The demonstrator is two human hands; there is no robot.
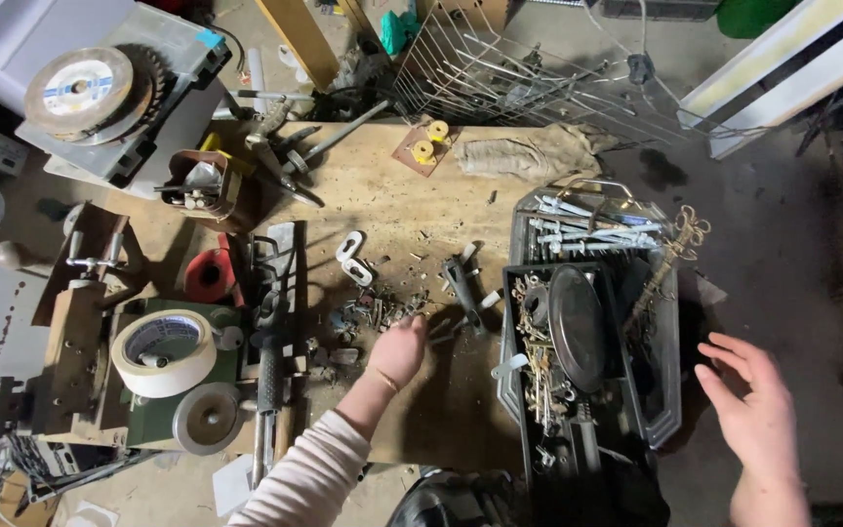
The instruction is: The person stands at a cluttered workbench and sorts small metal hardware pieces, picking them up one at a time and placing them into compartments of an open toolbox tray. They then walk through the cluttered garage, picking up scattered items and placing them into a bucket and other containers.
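Overhead view of a cluttered wooden surface (382, 195). The left hand (398, 349), in a pale striped sleeve, reaches onto a heap of small screws and metal scraps (375, 310) near the middle of the surface; its fingers curl down into the heap's near edge, and whether they pinch anything cannot be told. The right hand (755, 410) hangs in the air to the right of a dark compartment tray (663, 410) — palm inward, fingers apart and empty. The tray stands just right of the heap and holds brass fittings, a dark oval plate (578, 327) and, at its far end, pale wall anchors (592, 226). A small dark tool with a white tip (465, 290) lies between heap and tray. Further left (well apart from both hands) sits a roll of masking tape (163, 351); a crumpled cloth (529, 151) lies at the far edge.
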